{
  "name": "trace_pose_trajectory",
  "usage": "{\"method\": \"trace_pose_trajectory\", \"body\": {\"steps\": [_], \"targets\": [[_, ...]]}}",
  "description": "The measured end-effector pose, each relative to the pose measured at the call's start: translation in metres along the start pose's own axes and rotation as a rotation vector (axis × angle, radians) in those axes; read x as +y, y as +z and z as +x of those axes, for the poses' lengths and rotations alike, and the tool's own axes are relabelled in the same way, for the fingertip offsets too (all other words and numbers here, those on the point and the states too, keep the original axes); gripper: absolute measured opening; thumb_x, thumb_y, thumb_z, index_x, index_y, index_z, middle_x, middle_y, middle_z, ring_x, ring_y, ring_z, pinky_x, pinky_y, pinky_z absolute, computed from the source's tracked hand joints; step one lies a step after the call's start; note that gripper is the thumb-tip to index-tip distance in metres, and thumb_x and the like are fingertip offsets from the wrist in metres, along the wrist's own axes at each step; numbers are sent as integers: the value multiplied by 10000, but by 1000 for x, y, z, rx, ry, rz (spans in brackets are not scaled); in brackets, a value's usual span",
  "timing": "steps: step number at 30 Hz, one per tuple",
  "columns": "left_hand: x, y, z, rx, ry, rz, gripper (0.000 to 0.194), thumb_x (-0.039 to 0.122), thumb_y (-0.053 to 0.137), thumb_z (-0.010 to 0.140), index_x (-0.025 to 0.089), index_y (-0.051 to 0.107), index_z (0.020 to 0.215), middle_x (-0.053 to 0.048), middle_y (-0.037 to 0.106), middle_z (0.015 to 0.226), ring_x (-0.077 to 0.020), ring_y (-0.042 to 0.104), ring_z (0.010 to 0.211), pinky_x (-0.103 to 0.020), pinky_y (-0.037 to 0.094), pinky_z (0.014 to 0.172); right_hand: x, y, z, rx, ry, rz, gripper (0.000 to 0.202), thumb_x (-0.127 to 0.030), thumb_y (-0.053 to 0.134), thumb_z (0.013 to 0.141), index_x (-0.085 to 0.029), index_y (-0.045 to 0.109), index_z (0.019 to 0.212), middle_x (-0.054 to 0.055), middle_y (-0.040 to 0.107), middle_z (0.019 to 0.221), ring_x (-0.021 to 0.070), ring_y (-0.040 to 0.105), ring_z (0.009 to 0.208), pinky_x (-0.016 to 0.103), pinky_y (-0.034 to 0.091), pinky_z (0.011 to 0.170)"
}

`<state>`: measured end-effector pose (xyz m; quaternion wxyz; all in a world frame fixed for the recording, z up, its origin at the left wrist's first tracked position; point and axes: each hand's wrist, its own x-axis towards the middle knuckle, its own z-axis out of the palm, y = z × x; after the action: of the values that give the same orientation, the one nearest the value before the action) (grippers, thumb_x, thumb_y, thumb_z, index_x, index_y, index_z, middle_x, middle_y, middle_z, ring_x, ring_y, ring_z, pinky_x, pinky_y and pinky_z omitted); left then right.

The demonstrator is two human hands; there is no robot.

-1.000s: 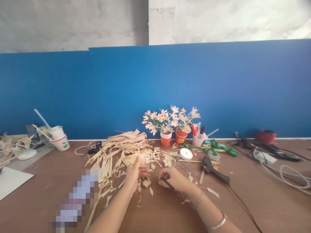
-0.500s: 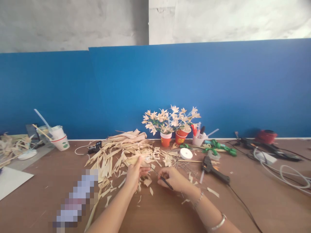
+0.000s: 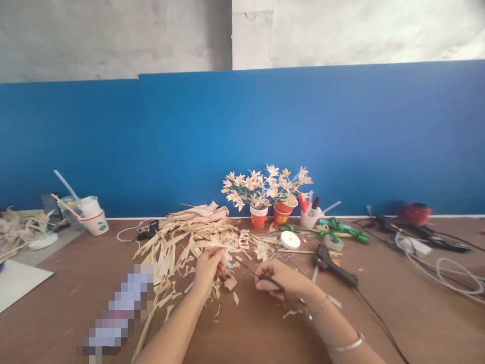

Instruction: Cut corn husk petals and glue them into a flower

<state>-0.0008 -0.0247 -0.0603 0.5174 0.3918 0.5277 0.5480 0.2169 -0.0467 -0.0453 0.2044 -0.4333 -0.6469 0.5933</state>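
Note:
My left hand (image 3: 209, 269) is closed in a pinch in front of the pile of dried corn husk (image 3: 178, 235). A pale piece of husk (image 3: 215, 245) shows at its fingertips; the pile right behind blurs its outline. My right hand (image 3: 278, 278) grips dark-handled scissors (image 3: 246, 266), whose blades point left and away from me toward the left hand, a small gap short of it. Small husk scraps (image 3: 230, 282) lie on the table below both hands. Just beyond them rests a pale husk flower (image 3: 261, 251).
Paper cups with husk flowers (image 3: 258, 218) stand at the back, near a white tape roll (image 3: 290, 240). A glue gun (image 3: 335, 265) with its cord lies right of my right hand. Green tape pieces (image 3: 337, 228), white cables (image 3: 441, 270) and a white cup (image 3: 94, 223) are farther out.
My right hand has drawn right with the scissors, away from the left hand. My left hand has tilted, its fingers now pinched closer together.

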Motion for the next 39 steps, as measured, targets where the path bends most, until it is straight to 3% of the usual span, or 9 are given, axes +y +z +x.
{"method": "trace_pose_trajectory", "body": {"steps": [9,22,39], "targets": [[-4,2,-2,-30,10,80,393,495,664,660,167,487,534,53,488,370,-52,407,316,-147,257,336,5,8,4,16,51,4,164,-269,651,660,-144,592,748,-85,493,453,34,373,321,147,253,314],[-6,1,1,7,-12,77,409,534,667,635,164,508,564,50,505,389,-58,430,322,-149,254,331,7,6,5,-5,50,89,163,-265,666,653,-146,590,735,-85,487,446,32,366,311,147,223,296],[-9,2,-1,-49,-32,122,432,541,674,630,161,495,531,30,510,359,-56,422,306,-147,247,336,4,9,6,-14,32,27,129,-249,635,668,-153,579,733,-89,480,423,33,339,307,145,219,302]]}}
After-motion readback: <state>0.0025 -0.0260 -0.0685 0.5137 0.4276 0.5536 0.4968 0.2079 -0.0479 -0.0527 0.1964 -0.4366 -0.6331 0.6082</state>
